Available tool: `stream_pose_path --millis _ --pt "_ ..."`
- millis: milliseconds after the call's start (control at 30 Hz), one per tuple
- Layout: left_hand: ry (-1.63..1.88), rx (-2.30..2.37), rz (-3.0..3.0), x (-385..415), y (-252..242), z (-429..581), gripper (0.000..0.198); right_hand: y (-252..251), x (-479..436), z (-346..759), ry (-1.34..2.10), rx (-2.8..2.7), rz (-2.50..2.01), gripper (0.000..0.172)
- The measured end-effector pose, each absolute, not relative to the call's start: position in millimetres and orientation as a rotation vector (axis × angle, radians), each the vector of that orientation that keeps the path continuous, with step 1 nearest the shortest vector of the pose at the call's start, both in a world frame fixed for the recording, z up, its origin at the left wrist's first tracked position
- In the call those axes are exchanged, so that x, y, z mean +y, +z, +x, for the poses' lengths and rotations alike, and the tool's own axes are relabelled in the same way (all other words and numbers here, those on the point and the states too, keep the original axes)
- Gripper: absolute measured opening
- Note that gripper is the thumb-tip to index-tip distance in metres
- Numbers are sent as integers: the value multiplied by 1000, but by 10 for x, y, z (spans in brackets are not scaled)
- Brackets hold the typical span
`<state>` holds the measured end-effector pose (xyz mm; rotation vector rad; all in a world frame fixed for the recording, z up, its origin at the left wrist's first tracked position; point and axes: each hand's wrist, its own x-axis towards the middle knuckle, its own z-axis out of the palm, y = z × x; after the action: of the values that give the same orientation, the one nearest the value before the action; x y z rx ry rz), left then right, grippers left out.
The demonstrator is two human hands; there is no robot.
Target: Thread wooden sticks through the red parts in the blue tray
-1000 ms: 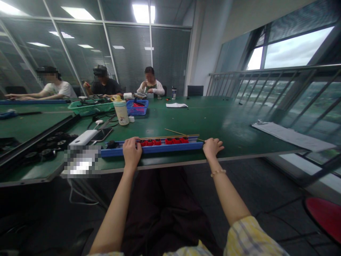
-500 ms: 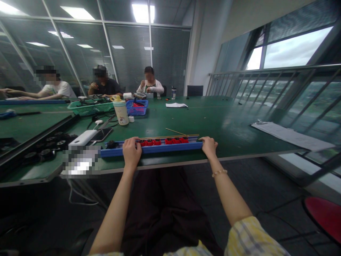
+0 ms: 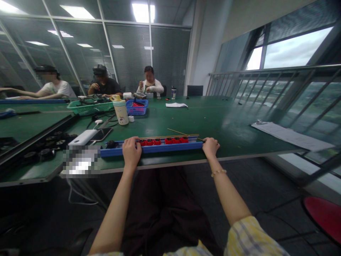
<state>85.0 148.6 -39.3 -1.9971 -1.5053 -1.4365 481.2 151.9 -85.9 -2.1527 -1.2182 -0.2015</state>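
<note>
A long blue tray [image 3: 170, 147] lies along the near edge of the green table [image 3: 213, 121], with several red parts [image 3: 165, 141] set in a row inside it and a black part [image 3: 111, 144] near its left end. My left hand [image 3: 131, 152] curls over the tray's front wall left of the red parts. At the tray's right end, my right hand [image 3: 211, 147] has its fingers curled against the end. Thin wooden sticks [image 3: 181, 134] lie just behind the tray.
A white power bank [image 3: 83, 137] and a phone [image 3: 101, 134] lie left of the tray, with a bottle [image 3: 121, 111], a green basket [image 3: 87, 107] and a blue basket [image 3: 137, 107] farther back. Three people sit at the far side. Papers [image 3: 290, 136] lie at right.
My right hand closed in from open, spread fingers beside the tray to curled fingers at its right end. My left hand has stayed on the tray.
</note>
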Motion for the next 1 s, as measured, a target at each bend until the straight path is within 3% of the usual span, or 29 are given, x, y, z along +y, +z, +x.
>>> stream_pose_path --millis 367,600,1000 --pt "-1460 -1582 -1849 1467 -377 846 20 -722 1535 4874 32 -1068 -1334 42" --pt "-1471 -1636 -1750 1469 -393 823 19 -636 1452 4747 29 -1378 -1241 42" --pt "-1499 -1621 -1834 1478 -402 827 19 -694 1517 4790 50 -1416 -1232 33"
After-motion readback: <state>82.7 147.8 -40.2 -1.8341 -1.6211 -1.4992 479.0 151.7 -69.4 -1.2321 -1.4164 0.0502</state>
